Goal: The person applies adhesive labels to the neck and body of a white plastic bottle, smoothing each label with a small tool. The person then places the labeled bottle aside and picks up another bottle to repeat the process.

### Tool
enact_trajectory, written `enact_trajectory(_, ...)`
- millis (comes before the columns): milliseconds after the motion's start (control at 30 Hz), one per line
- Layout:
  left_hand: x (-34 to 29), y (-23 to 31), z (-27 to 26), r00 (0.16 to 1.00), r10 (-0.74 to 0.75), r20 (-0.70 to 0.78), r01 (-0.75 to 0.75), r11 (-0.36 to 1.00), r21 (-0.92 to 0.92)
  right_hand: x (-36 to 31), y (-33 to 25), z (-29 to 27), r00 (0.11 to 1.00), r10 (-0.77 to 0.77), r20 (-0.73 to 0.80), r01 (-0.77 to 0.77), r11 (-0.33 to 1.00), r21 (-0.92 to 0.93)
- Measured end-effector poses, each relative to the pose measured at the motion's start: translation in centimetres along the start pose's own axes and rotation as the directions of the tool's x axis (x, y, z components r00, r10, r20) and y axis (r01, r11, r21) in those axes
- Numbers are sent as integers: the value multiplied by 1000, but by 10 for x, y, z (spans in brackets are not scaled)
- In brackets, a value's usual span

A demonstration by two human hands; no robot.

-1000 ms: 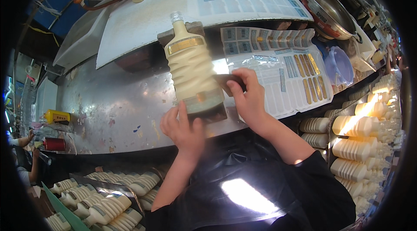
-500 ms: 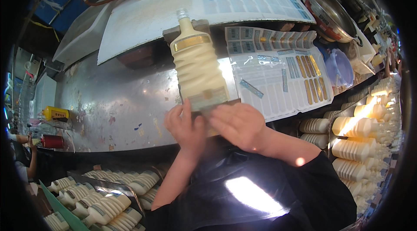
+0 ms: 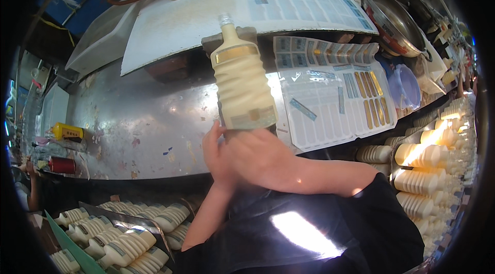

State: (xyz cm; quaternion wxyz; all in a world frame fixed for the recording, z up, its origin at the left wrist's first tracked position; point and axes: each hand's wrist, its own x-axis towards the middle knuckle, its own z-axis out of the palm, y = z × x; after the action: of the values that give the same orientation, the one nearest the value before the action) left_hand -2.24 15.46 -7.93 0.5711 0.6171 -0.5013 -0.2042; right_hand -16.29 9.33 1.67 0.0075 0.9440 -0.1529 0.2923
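Observation:
A cream bottle (image 3: 245, 80) with wavy ridged sides lies on a dark cradle (image 3: 247, 35), its clear threaded neck pointing away from me. It has a gold band (image 3: 236, 55) round the shoulder and a grey-green label (image 3: 254, 118) near the base. At the base end my right hand (image 3: 260, 155) reaches across, back of the hand up, its blurred fingers folded out of sight. My left hand (image 3: 214, 153) is beside the base's left corner, fingers stretched forward and partly covered by the right hand. Whether either hand presses on the bottle is hidden.
Right of the bottle lies a label sheet (image 3: 314, 132) with gold and blue strips. Behind is a white board (image 3: 206, 11) with another sheet. A wok (image 3: 394, 16) and a lilac bucket (image 3: 403, 86) stand at right. Many bottles (image 3: 124, 245) fill racks on both sides.
My right hand has moved left, in front of the left hand, below the base label. The label's lower part is now uncovered. The whole view has shifted slightly.

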Motion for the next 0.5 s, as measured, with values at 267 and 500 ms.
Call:
enact_trajectory(267, 26, 12, -8, 914, -395, 96, 381, 749, -541, 17, 0, -6, 996, 69, 59, -69, 998, -8)
enact_trajectory(500, 36, -6, 6, 963, -244, 112, 268, 869, -416, 4, 9, -21, 876, 469, 115, -482, 843, 238)
